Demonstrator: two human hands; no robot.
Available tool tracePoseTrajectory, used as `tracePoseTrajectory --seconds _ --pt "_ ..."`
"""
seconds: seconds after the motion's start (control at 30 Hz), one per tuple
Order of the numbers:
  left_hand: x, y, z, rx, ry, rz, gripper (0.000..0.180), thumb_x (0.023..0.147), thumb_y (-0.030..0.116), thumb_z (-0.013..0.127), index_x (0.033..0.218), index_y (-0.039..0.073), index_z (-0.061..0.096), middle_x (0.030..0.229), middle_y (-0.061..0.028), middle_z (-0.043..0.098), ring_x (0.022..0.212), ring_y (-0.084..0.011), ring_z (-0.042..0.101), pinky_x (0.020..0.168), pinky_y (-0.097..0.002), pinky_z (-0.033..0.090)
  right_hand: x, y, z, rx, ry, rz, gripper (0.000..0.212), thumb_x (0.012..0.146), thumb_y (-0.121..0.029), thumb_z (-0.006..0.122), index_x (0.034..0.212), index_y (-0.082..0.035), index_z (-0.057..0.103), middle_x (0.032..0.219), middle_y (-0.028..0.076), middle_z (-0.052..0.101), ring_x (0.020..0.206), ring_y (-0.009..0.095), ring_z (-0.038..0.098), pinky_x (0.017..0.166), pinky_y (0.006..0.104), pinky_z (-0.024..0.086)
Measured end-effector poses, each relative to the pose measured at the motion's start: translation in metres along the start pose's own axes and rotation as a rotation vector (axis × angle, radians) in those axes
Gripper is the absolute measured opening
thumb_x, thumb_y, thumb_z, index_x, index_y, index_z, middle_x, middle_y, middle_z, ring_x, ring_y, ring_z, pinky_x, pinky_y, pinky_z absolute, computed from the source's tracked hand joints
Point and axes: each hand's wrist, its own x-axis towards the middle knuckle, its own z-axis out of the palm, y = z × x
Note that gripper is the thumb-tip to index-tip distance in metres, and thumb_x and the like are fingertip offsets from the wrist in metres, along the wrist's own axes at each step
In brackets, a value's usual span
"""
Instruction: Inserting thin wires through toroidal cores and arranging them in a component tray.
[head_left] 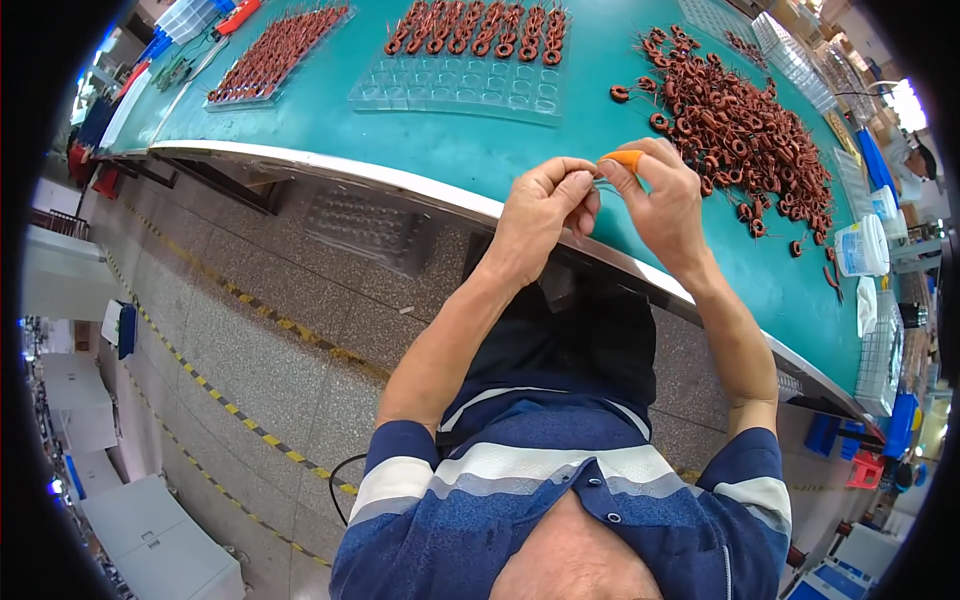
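My left hand [537, 215] and my right hand [668, 205] meet just above the front edge of the green table. Both are closed, thumbs against fingers, their tips almost touching. Whatever small thing is pinched between them is mostly hidden by the fingers. An orange cover [625, 158] sits on a fingertip of the right hand. To the right of that hand spreads a large heap of reddish-brown wire-wound ring coils [745, 125] with thin wire ends. Beyond my hands lies a clear plastic tray [455, 98], its far part filled with rows of the same coils [480, 30].
Another coil-filled tray [280, 55] lies at the far left. White tubs [862, 248] and a wire basket [880, 350] line the right side. Beneath the table edge is a stack of clear trays [365, 230]. Grey cabinets [160, 540] stand on the floor behind left.
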Motion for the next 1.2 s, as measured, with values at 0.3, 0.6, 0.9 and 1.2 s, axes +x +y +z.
tracePoseTrajectory --seconds 0.3,0.6,0.9,1.2 --pt "-0.007 0.002 0.002 0.034 0.086 0.029 0.016 0.096 0.013 0.053 0.099 0.001 0.063 0.078 -0.0036 0.061 0.063 -0.0099 0.054 0.056 -0.022 0.044 -0.006 -0.005 0.004 0.171 0.034 0.212 0.012 0.079 -0.012 0.073 0.077 -0.002 0.067 0.083 0.007 0.064 0.079 0.024 0.058 0.07 0.0346 0.046" --pt "-0.001 -0.004 -0.003 0.651 0.033 0.385 0.017 0.097 0.01 0.051 0.111 0.002 0.055 0.07 -0.0005 0.054 0.057 -0.0082 0.046 0.053 -0.0232 0.04 -0.001 -0.009 0.005 -0.185 0.166 -0.183 0.013 0.078 -0.009 0.072 0.075 0.001 0.064 0.082 0.007 0.063 0.081 0.025 0.058 0.073 0.0356 0.043" --pt "-0.013 0.004 0.001 0.28 -0.045 0.321 0.014 0.096 0.008 0.051 0.108 0.001 0.052 0.069 0.0007 0.051 0.057 -0.0068 0.047 0.052 -0.0222 0.04 -0.006 -0.014 -0.002 0.774 0.012 0.526 0.02 0.09 -0.018 0.063 0.089 0.0 0.071 0.084 0.004 0.065 0.083 0.012 0.058 0.079 0.0266 0.044" --pt "-0.008 0.014 0.002 0.297 -0.056 0.223 0.01 0.099 0.012 0.049 0.104 0.004 0.049 0.071 -0.0019 0.049 0.059 -0.0096 0.048 0.054 -0.0228 0.04 -0.009 -0.005 0.005 1.095 -0.038 0.683 0.026 0.093 -0.021 0.06 0.095 0.003 0.069 0.092 0.004 0.063 0.093 0.012 0.054 0.09 0.0283 0.039"
